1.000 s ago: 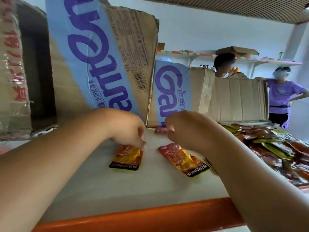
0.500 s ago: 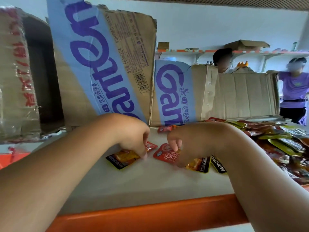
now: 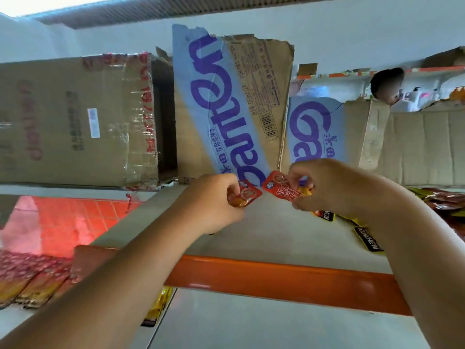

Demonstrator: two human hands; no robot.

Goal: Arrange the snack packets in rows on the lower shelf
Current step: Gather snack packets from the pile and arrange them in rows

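Note:
My left hand (image 3: 214,202) pinches a small red-and-orange snack packet (image 3: 247,196) just above the pale upper shelf board (image 3: 264,235). My right hand (image 3: 324,187) pinches a second red packet (image 3: 279,188) beside it; the two packets almost touch at their corners. More packets with black KONCHEW ends (image 3: 368,241) lie under my right forearm. A heap of snack packets (image 3: 442,197) sits at the shelf's right end. Below the orange shelf rail (image 3: 289,280) lies the grey lower shelf (image 3: 251,323), with a yellow packet (image 3: 158,306) at its left edge.
Torn cardboard with blue Ganten print (image 3: 226,109) and a taped brown box (image 3: 75,122) stand at the back of the shelf. Rows of packets (image 3: 30,280) lie at lower left above a red tiled floor (image 3: 63,222). A person's head (image 3: 387,84) shows behind the cardboard.
Both hands have lifted a packet each off the shelf board. The view has swung left and down, bringing the lower shelf and the floor into sight.

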